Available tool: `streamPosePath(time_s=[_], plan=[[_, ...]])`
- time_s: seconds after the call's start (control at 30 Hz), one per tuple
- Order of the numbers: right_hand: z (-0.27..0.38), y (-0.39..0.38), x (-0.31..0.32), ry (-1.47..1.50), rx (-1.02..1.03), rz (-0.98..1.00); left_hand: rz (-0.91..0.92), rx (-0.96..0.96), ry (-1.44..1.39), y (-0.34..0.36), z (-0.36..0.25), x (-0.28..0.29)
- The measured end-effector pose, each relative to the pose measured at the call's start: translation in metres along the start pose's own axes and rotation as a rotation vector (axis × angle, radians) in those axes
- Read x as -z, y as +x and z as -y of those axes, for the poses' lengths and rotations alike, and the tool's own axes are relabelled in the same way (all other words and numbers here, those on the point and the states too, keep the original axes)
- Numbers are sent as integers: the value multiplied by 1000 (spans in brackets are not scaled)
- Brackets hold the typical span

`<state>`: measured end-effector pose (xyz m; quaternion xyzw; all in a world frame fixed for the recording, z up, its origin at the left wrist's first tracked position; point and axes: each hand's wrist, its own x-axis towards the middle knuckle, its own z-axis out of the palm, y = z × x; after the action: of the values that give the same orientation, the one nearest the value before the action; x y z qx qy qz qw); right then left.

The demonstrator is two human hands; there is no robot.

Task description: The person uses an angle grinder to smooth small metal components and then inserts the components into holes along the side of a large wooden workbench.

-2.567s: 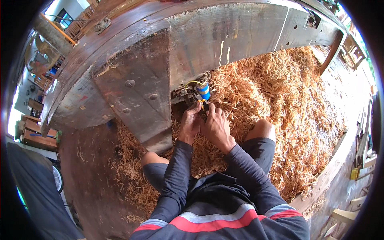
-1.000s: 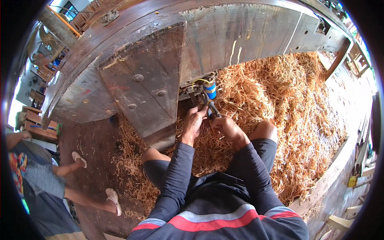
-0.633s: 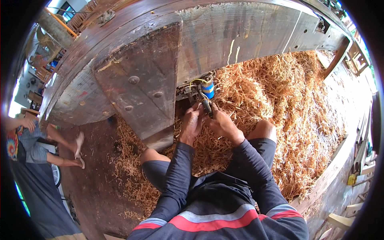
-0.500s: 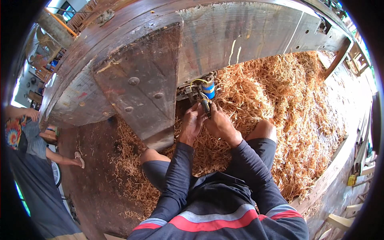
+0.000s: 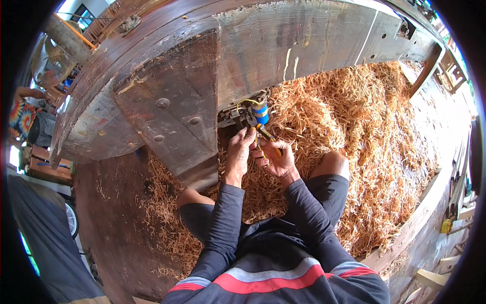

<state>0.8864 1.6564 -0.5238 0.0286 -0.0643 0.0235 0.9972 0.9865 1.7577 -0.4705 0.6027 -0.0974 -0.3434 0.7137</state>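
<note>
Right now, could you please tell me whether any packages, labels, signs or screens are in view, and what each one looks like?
No packages, signs or screens can be made out.
Nearest to a label: a blue cylindrical part under the big wooden beam, with a pale band; too small to tell more.
The right hand holds orange-handled pliers just below it; the left hand reaches beside them.

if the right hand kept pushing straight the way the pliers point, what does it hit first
Probably the dark metal fitting under the big wooden beam, beside the blue cylinder. The right hand aims its yellow-handled pliers up at it; depth is unclear, so the tips may already touch.
</note>
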Motion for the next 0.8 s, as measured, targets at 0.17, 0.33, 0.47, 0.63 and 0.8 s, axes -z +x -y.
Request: streamPosePath(time_s=[0.17,0.33,0.47,0.63,0.8], plan=[[10,-9,-23,-589,-21,-304,104,135,29,-5,-13,-7],[6,-11,-75,-1785,-113,-577,104,142,-147,10,19,2],[7,-7,-63,-2113,-22,-566,181,76,-290,14,23,0],[-3,-2,-72,-2191,12,-582,197,69,-366,13,22,4],[-9,2,-73,-2231,52,-638,237,75,-442,11,13,-1]])
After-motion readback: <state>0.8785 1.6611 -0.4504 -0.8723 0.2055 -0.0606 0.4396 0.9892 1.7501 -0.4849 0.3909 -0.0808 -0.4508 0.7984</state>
